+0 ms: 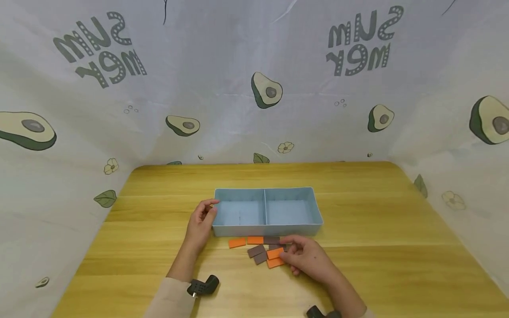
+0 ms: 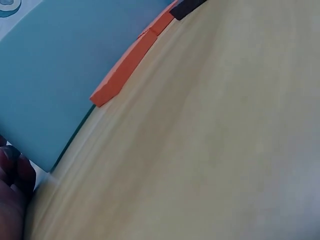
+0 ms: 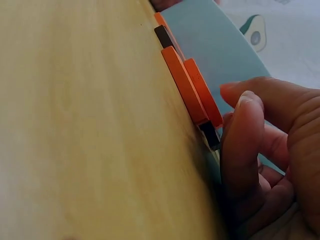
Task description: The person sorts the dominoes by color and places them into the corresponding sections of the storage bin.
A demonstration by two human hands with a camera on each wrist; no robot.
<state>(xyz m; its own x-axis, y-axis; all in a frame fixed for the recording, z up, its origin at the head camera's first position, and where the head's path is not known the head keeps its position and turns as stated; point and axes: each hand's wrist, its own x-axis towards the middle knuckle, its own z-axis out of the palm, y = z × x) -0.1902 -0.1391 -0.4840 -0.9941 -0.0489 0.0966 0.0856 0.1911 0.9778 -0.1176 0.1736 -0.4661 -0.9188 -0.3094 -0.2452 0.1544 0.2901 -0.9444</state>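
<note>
A pale blue two-compartment box (image 1: 265, 230) lies on the table. My left hand (image 1: 200, 225) holds its left end, thumb and index fingertips at the rim; only curled fingers (image 2: 15, 170) show in the left wrist view. In front of the box lie several flat rectangular blocks, orange (image 1: 237, 243) and dark brown (image 1: 256, 251). My right hand (image 1: 308, 258) is at the right of this group, thumb and index apart around the upper orange block (image 1: 275, 253), which overlaps another orange block (image 1: 275, 263). No block shows between its fingertips in the right wrist view.
The yellow wood-grain table (image 1: 397, 247) extends around the box. A white cloth (image 1: 222, 53) printed with avocados hangs behind and at both sides. Dark devices are worn at the left wrist (image 1: 203, 285) and right wrist (image 1: 322, 312).
</note>
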